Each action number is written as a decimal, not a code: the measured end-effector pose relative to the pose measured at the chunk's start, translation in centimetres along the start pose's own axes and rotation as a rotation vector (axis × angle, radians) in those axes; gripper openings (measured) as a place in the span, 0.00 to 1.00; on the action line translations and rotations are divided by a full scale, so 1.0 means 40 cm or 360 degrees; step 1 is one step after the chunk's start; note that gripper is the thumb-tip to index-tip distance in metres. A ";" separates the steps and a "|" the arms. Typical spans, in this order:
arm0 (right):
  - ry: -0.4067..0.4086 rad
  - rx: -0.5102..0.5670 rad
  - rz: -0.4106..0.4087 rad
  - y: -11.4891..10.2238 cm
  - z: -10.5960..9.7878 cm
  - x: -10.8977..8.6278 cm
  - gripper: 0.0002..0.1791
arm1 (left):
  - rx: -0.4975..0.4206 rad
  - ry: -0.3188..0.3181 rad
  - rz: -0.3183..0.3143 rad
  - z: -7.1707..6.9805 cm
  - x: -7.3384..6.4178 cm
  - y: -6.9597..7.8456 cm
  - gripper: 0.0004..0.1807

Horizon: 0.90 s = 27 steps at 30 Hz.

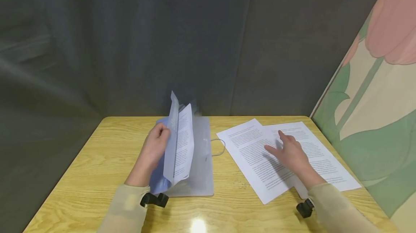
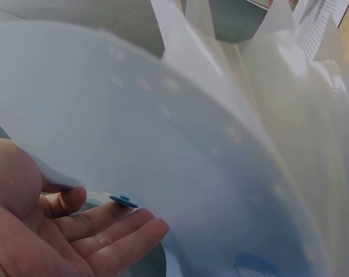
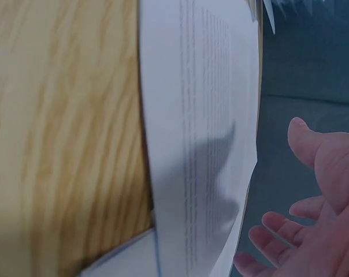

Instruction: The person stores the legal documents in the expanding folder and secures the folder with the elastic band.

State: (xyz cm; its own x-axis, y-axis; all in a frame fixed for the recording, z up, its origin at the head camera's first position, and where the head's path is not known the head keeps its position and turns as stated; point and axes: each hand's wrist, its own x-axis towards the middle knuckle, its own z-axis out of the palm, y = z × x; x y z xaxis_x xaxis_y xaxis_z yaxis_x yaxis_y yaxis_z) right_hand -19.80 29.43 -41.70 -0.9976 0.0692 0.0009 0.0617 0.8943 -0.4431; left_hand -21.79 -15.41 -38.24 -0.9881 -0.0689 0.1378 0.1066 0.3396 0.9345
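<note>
My left hand (image 1: 156, 142) grips the raised cover (image 1: 170, 146) of a translucent plastic document folder (image 1: 204, 157). In the left wrist view a round blue button (image 2: 123, 201) sits on the cover's edge by my fingers, and clear plastic pockets (image 2: 301, 109) fan out on the right. Printed paper (image 1: 184, 139) stands inside, beside the lifted cover. My right hand (image 1: 290, 153), fingers spread and holding nothing, hovers over two spots of loose paper: a slanted printed sheet (image 1: 247, 146) and another printed sheet (image 1: 320, 157) partly under it. Its shadow falls on the slanted sheet.
A thin grey cord loop (image 1: 219, 152) sticks out from the folder's right edge. Everything lies on a wood-grain table (image 1: 97, 168). Dark curtain (image 1: 208, 45) hangs behind the table; a flower-patterned panel (image 1: 373, 117) borders its right side.
</note>
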 end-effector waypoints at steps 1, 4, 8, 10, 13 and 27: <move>-0.0004 -0.0010 0.0007 0.005 0.000 0.002 0.57 | -0.0004 0.0000 0.0002 0.000 0.000 -0.001 0.08; -0.0014 -0.0028 0.0032 0.017 -0.004 0.004 0.58 | -0.0017 -0.0005 0.0009 -0.001 -0.001 -0.002 0.08; -0.0010 -0.0052 0.0048 0.033 -0.008 0.010 0.58 | -0.0026 -0.0008 0.0013 -0.001 -0.001 -0.003 0.08; -0.0011 -0.0054 0.0059 0.041 -0.008 0.013 0.58 | -0.0021 -0.0011 0.0009 -0.001 0.000 -0.004 0.08; -0.0022 -0.0044 0.0075 0.051 -0.009 0.016 0.57 | -0.0019 -0.0010 0.0003 0.000 0.001 -0.005 0.08; -0.0059 -0.0075 0.0107 0.078 0.004 0.034 0.57 | -0.0037 0.0013 -0.0009 -0.008 0.003 -0.006 0.08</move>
State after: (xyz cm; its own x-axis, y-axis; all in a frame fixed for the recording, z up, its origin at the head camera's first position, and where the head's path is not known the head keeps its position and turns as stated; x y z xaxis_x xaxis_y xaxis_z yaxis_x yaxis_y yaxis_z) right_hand -20.99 32.23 -43.21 -0.9916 0.1145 -0.0609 0.1294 0.9081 -0.3982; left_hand -21.88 -15.78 -38.35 -0.9877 -0.0786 0.1352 0.1038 0.3175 0.9426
